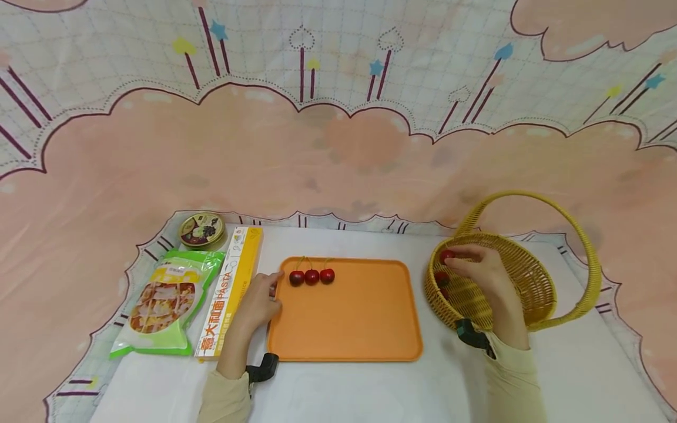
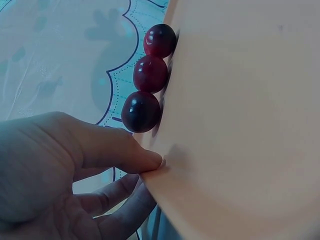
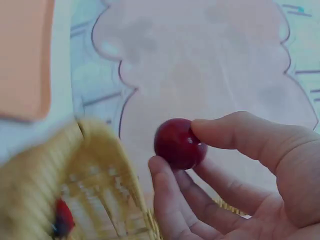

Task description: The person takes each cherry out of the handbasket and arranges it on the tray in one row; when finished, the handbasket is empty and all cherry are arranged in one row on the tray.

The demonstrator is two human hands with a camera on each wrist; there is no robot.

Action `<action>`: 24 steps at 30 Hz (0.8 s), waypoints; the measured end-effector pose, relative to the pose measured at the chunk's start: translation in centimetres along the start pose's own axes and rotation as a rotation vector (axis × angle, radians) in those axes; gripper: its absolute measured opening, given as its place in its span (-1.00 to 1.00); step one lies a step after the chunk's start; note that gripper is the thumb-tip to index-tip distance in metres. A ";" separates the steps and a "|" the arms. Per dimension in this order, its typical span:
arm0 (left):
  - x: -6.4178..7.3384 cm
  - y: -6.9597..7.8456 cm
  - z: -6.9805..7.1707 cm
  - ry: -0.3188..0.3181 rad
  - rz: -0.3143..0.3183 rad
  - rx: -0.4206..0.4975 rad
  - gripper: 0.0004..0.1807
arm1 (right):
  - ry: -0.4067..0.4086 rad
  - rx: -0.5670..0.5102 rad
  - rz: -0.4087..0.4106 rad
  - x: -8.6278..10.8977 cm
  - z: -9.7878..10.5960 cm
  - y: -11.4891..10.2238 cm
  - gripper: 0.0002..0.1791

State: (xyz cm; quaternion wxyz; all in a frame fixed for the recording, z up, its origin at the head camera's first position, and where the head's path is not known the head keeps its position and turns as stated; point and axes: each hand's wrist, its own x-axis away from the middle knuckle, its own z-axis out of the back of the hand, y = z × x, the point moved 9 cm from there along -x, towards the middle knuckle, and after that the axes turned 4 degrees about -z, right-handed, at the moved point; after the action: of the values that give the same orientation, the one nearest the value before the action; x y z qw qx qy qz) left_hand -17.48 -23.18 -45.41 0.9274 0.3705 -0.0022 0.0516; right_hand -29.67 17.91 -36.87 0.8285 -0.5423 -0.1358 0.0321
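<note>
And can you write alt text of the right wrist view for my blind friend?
A right hand pinches a shiny red cherry. Left of it, a yellow wicker basket holds another cherry, with an orange tray at upper left.

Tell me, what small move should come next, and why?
Probably carry the cherry in the right hand to the tray and set it just right of the three cherries. The hand pinches it by the basket, while those three sit in a row near the tray's far left corner, with bare tray to their right; the left hand grips the tray's edge.
</note>
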 end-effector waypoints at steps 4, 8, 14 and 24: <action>-0.1 0.1 -0.1 -0.007 0.004 0.012 -0.32 | 0.057 -0.015 0.047 0.5 -1.3 -0.7 -0.48; -0.1 0.1 0.0 0.001 0.007 0.020 -0.31 | 0.094 -0.039 0.062 0.1 -3.8 -1.0 -0.52; -0.3 0.2 0.1 0.001 0.000 0.029 -0.30 | 0.029 -0.084 0.097 -1.5 -10.0 -1.2 -0.61; -0.3 0.0 0.2 0.009 -0.003 0.019 -0.29 | -0.075 0.005 0.149 -3.5 -17.4 -1.1 -0.65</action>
State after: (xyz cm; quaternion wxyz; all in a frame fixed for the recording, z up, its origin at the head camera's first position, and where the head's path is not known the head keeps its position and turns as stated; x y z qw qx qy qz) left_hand -17.77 -23.35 -45.28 0.9240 0.3788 0.0030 0.0517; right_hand -28.59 1.24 -43.05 0.8196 -0.5471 -0.1259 0.1143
